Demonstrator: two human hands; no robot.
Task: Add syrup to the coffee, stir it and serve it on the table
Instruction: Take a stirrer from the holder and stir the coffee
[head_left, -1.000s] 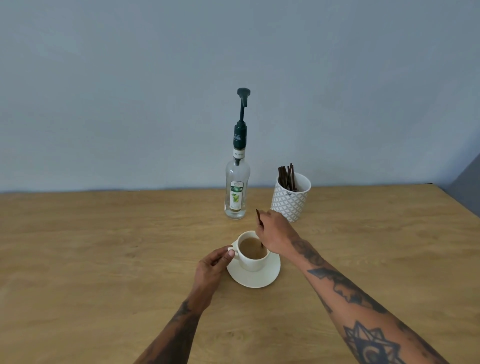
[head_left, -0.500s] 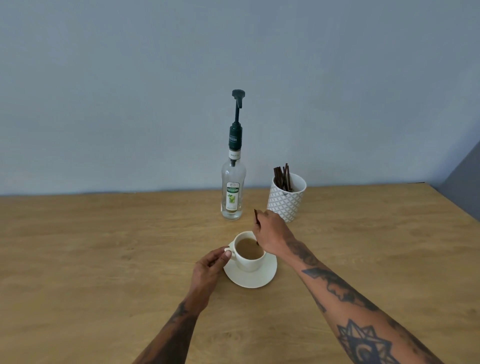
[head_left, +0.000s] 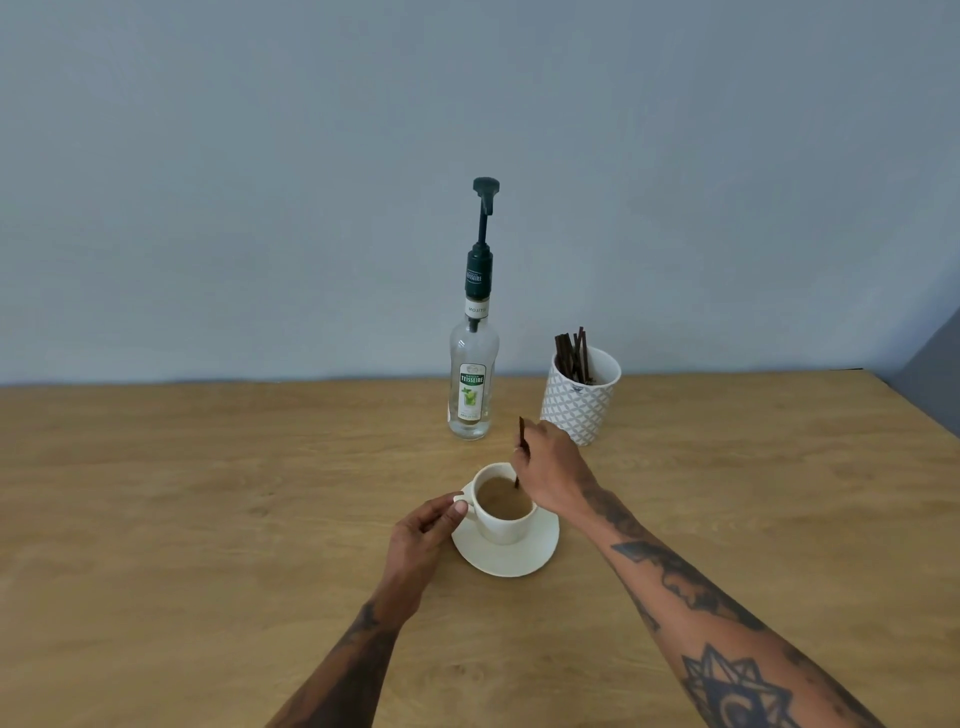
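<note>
Cream cup (head_left: 501, 512) of coffee sits on its saucer (head_left: 506, 558), centre of the surface (head_left: 208, 519). Right hand (head_left: 553, 475) pinches a stirrer (head_left: 521, 447) in it; left hand (head_left: 423, 535) grips the handle. Syrup bottle (head_left: 471, 384) at twelve o'clock: stirring underway, serving left.

Right hand (head_left: 550, 470) holds stirrer (head_left: 521, 435) in coffee cup (head_left: 501, 512).

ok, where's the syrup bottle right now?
Head view: the syrup bottle stands upright at the table's far edge near the wall, just left of the patterned stirrer pot, behind the coffee cup.
</note>
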